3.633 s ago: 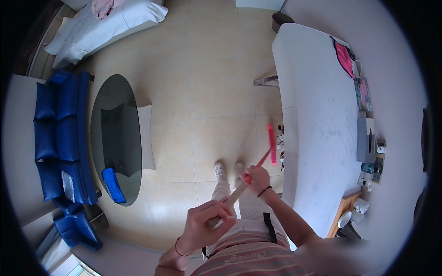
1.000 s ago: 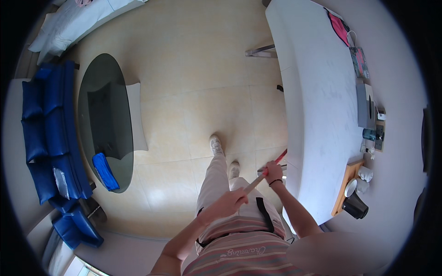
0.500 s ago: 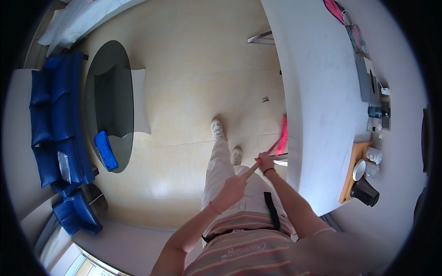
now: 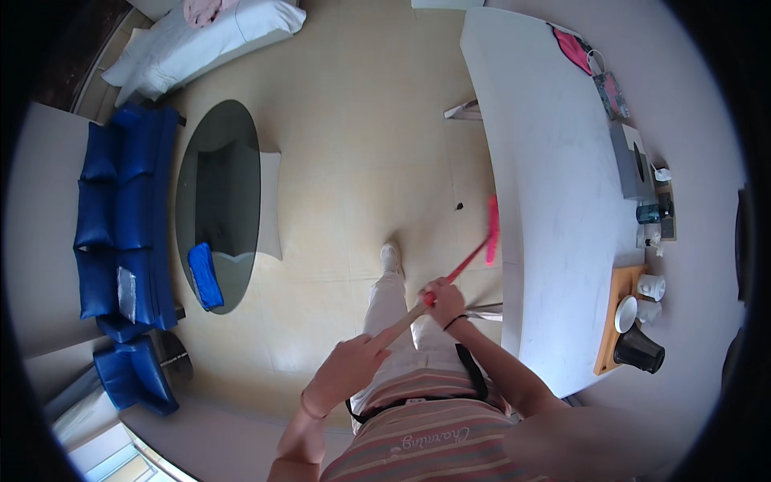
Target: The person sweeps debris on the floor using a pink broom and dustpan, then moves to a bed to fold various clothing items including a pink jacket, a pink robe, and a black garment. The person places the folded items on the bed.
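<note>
Both my hands grip a long-handled broom. My left hand point(image 4: 349, 369) is closed round the upper part of the pale handle point(image 4: 398, 327), in front of my left hip. Further down, my right hand point(image 4: 445, 302) is wrapped round the handle where it turns pink-red. The shaft slants away to the right, to a bright pink broom head point(image 4: 492, 229) low beside the edge of the long white table point(image 4: 546, 201), which may hide part of it. A small dark scrap point(image 4: 459, 206) lies on the floor just left of the head.
An oval dark glass table point(image 4: 229, 132) with a blue packet point(image 4: 205, 275) on it stands left, before a blue sofa point(image 4: 132, 217). White table legs point(image 4: 462, 111) jut onto the tiled floor point(image 4: 353, 177). A wooden tray point(image 4: 608, 345) holds cups and a dark bin-like container point(image 4: 640, 349).
My hands have drawn left and back toward my body with the broom handle. The whole view has shifted, and my right shoe has gone out of sight.
</note>
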### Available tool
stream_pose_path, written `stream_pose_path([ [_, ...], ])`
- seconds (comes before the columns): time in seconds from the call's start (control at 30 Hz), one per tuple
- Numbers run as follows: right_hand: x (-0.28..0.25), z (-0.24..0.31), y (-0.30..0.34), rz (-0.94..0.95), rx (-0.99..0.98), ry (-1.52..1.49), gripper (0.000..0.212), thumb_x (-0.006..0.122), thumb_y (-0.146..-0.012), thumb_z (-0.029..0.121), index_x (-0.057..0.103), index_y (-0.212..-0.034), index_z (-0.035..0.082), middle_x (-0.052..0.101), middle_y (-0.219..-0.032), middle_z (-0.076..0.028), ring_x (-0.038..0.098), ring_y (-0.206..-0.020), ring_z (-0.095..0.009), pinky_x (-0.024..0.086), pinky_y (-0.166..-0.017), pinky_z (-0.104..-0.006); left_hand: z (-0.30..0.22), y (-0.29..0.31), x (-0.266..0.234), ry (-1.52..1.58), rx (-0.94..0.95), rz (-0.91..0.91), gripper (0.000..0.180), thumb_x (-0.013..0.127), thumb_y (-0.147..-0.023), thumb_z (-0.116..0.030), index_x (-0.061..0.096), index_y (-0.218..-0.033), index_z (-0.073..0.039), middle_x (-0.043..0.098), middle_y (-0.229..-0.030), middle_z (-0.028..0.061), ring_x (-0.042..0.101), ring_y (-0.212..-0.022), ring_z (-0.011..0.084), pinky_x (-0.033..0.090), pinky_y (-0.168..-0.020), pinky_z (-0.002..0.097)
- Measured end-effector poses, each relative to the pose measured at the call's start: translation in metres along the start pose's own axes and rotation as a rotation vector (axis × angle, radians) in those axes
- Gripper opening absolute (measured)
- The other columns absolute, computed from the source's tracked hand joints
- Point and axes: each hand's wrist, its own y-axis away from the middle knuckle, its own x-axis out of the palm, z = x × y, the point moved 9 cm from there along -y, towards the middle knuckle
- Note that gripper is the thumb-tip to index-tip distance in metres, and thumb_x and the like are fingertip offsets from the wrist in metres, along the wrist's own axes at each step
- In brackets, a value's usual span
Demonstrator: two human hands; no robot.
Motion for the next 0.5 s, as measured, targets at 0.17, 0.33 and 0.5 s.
stream_pose_path([
  [0.17, 0.041, 0.065, -0.071, 0.145, -0.124, -0.023, 0.022, 0.061, -0.083, 0.033, 0.061, -0.078, 0.011, 0.063, -0.085, -0.009, 0.061, -0.074, -0.036, 0.050, -0.067, -0.0457, 0.030, -0.010, -0.038, -0.036, -0.116, -0.093, 0.031, 0.058, -0.090, -0.017, 0.058, -0.120, -0.008, 0.062, -0.074, 0.0174, 0.060, -0.068, 0.0362, 0.048, -0.061, 0.0429],
  [0.33, 0.076, 0.042, -0.157, 0.234, -0.009, 0.090, 0.018, 0.061, -0.081, 0.032, 0.064, -0.083, 0.014, 0.064, -0.092, -0.007, 0.062, -0.082, -0.035, 0.052, -0.073, -0.0452, 0.071, -0.099, -0.063, -0.007, 0.004, -0.157, 0.022, 0.054, -0.091, -0.015, 0.059, -0.109, -0.005, 0.061, -0.069, 0.0200, 0.061, -0.062, 0.0367, 0.048, -0.059, 0.0449],
  [0.5, 0.053, -0.041, -0.233, 0.155, 0.155, 0.110, 0.027, 0.067, -0.078, 0.034, 0.063, -0.078, 0.007, 0.065, -0.083, -0.016, 0.065, -0.078, -0.036, 0.052, -0.069, -0.0445, 0.077, -0.215, -0.084, 0.137, 0.099, -0.037, 0.020, 0.054, -0.091, -0.017, 0.059, -0.105, -0.004, 0.059, -0.064, 0.0196, 0.059, -0.060, 0.0375, 0.046, -0.056, 0.0467],
])
